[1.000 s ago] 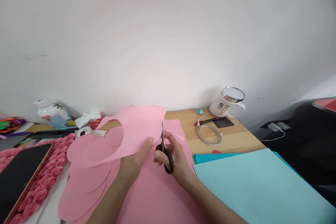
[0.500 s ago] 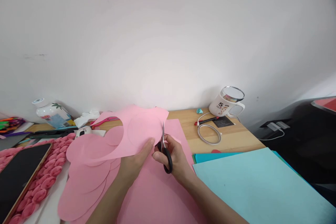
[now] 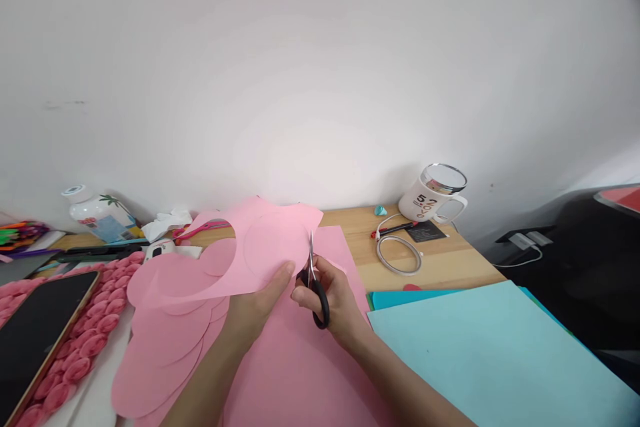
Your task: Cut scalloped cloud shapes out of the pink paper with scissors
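My left hand is closed on a pink sheet of paper, its thumb lying on top near the lower edge. A faint circle outline shows on that sheet, and a large rounded cut-out opens its left side. My right hand grips black-handled scissors, with fingers in the loops. The blades point up and away, at the sheet's right edge close to the outline. Under the hands lies a larger pink sheet. Several cut pink paper circles are piled to the left, partly covered by the held sheet.
Light blue paper covers the right of the desk. Behind it are a white mug, a coiled cable and a black card. Leftward are a phone on a pink woven mat and a white bottle.
Very little differs. The held pink sheet's left part has tilted up slightly, while both hands and the scissors stay almost in the same place.
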`<action>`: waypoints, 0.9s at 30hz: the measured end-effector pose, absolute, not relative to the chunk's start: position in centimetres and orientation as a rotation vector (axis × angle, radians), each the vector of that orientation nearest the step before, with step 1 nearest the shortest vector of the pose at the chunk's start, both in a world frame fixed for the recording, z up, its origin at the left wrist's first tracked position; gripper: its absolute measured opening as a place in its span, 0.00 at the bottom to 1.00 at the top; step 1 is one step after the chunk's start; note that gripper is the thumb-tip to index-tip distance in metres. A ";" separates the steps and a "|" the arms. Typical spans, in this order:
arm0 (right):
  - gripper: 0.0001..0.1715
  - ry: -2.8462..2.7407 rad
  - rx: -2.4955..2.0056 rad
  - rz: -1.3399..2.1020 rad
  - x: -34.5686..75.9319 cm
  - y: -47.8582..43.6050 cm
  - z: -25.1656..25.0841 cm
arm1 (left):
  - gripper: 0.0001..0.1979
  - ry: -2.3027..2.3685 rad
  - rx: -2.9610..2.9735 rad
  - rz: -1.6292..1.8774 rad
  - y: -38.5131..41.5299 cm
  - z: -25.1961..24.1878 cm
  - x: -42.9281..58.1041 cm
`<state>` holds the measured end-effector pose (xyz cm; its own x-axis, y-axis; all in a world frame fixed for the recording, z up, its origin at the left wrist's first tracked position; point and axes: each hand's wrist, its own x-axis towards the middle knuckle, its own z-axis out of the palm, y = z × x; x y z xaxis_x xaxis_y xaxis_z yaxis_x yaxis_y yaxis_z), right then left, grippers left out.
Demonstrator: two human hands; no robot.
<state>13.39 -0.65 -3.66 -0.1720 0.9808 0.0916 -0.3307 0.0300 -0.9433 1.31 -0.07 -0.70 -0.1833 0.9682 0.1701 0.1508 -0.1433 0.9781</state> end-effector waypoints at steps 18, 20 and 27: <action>0.17 -1.138 -0.902 1.442 13.2 -0.9 -3.8 | 0.10 1.264 1.219 1.441 0.2 -0.9 1.1; 0.17 -1.145 -0.901 1.455 13.1 -1.0 -3.9 | 0.09 1.284 1.210 1.440 0.2 -0.8 1.1; 0.23 -1.153 -0.865 1.460 13.2 -0.8 -3.7 | 0.13 1.343 1.279 1.396 0.0 -0.5 1.1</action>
